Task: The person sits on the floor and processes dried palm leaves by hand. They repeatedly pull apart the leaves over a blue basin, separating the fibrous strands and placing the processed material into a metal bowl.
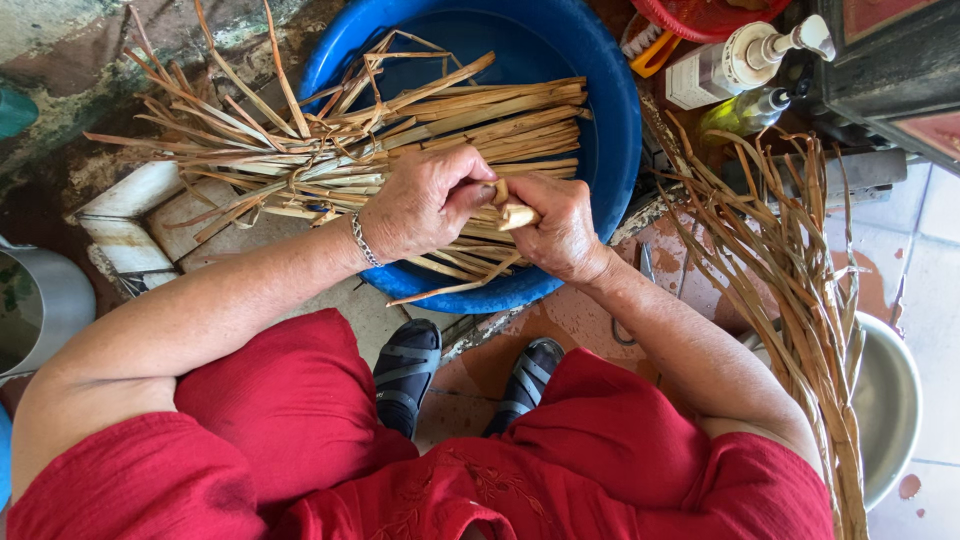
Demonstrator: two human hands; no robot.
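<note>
Head view: both hands meet over the near rim of the blue basin [610, 130]. Left hand [425, 200] and right hand [560, 225] are closed together on one folded leaf strip [515, 213], fingers pinching it just above the basin edge. Progress looks early to mid: one strip in work, a big bundle of dry leaves [400, 130] lies across the basin untouched, another sheaf of leaves [800, 280] lies right of the basin over a metal bowl [895, 400]. No finished pieces visible near the basin

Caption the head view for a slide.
Both hands, left and right, grip a dried leaf strip over a blue basin.
</note>
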